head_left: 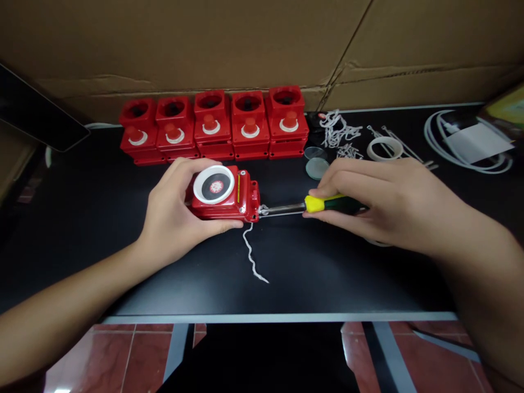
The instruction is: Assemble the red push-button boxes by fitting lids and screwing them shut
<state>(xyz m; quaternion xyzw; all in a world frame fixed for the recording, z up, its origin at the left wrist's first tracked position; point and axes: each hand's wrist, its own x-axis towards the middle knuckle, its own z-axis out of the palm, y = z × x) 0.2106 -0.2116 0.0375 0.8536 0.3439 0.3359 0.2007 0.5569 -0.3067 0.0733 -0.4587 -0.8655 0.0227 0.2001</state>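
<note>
My left hand is wrapped round a red box-shaped housing, which lies on the table with a white ring and a dark round disc on its upper face. In my right hand is a screwdriver with a yellow and dark green handle. Its shaft points left, and the tip meets the end of the housing beside a small metal fitting. A piece of white string trails from that end toward me. My right fingers hide part of the handle.
Several similar red housings stand in a row against the cardboard at the back. Right of them lie a heap of white string, small screws, clear discs, a white tape roll and a coiled white cable. A dark screen stands at left.
</note>
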